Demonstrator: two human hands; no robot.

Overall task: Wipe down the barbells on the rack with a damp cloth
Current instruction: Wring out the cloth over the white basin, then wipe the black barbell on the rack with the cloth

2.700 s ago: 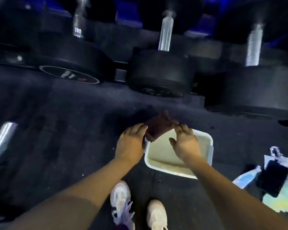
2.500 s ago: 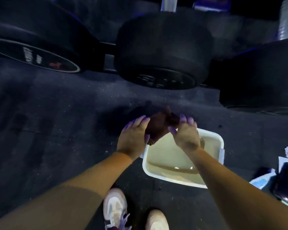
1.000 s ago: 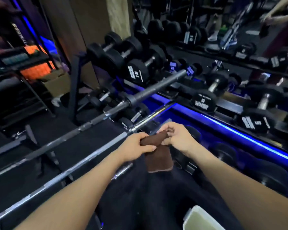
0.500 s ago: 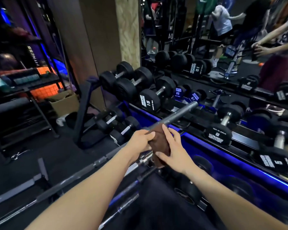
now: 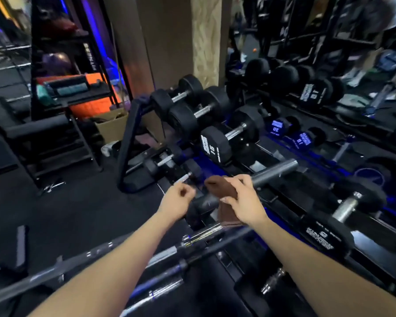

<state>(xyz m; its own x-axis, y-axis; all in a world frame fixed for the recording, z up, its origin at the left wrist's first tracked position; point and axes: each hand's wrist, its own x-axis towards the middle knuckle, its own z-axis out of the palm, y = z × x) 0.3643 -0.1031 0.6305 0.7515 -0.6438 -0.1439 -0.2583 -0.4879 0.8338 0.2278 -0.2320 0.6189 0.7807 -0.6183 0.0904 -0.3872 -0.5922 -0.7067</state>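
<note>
1. The brown cloth point(image 5: 224, 193) is draped over the thick grey end of a barbell point(image 5: 272, 172), one flap humped on top of the sleeve and the rest hanging down below it on the near side.
2. The right hand point(image 5: 242, 200) lies on the cloth with its fingers curled over it, pressing the fabric round the barbell sleeve; the bare end of the sleeve sticks out beyond the hand, up and to the right.
3. The left hand point(image 5: 177, 200) hovers just left of the cloth, apart from it, its fingers curled in loosely and holding nothing. It is somewhat blurred.
4. Below the hands, two more long bars point(image 5: 160, 259) run slantwise across the lower part of the view, chrome in places, lying close beside each other.
5. Beyond the cloth stands a dumbbell rack point(image 5: 128, 143) with a black slanted end frame; black dumbbells point(image 5: 215, 143) with metal handles sit in rows on it, one marked 15.
6. A blue light strip glows along the rack's tiers.
7. On the right a mirror point(image 5: 329, 53) repeats the dumbbells.
8. To the left are a cardboard box point(image 5: 112, 126) on the dark floor point(image 5: 78, 207) and a black shelf unit point(image 5: 64, 88) holding orange and teal items.
</note>
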